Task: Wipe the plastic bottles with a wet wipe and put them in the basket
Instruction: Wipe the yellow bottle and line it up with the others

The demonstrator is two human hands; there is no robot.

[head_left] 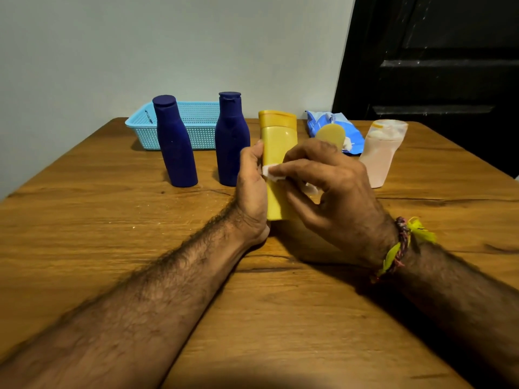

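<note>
The left hand grips the yellow bottle by its side, standing it upright on the table so it stays steady while the right hand pinches a white wet wipe and presses it against the bottle's front. Just beyond the left hand stand two dark blue bottles, unwiped as far as I can judge, with the light blue basket behind them, apparently empty. Beyond the right hand sit the wipes pack and a pale pink bottle. The route from the hands to the basket passes between or over the blue bottles; nearer the person the table lies open.
</note>
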